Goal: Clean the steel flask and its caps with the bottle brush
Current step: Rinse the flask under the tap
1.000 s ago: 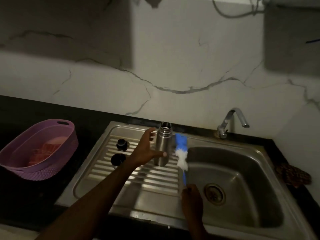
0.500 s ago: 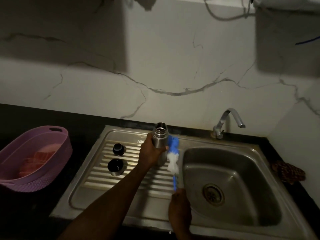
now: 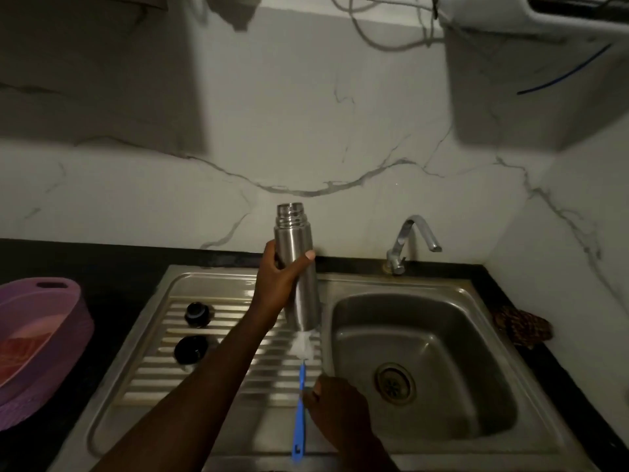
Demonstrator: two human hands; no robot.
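Steel flask (image 3: 296, 267), uncapped and upright with a slight tilt, is held clear of the drainboard (image 3: 218, 338), at the edge of the sink basin (image 3: 422, 362). The left hand (image 3: 280, 279) has its grip wrapped around the flask's middle, thumb across the front. The right hand (image 3: 335, 408) has its grip closed on the blue handle of the bottle brush (image 3: 300, 396), whose white bristle head touches the flask's base from below. The step in hand appears to be scrubbing the outside bottom. Two dark caps (image 3: 196, 314) (image 3: 190, 349) rest on the drainboard ribs, left of the flask and apparently not yet handled. The tap (image 3: 413, 240) shows no running water. The next move likely calls for repositioning the brush to enter the open mouth, with the flask held steady.
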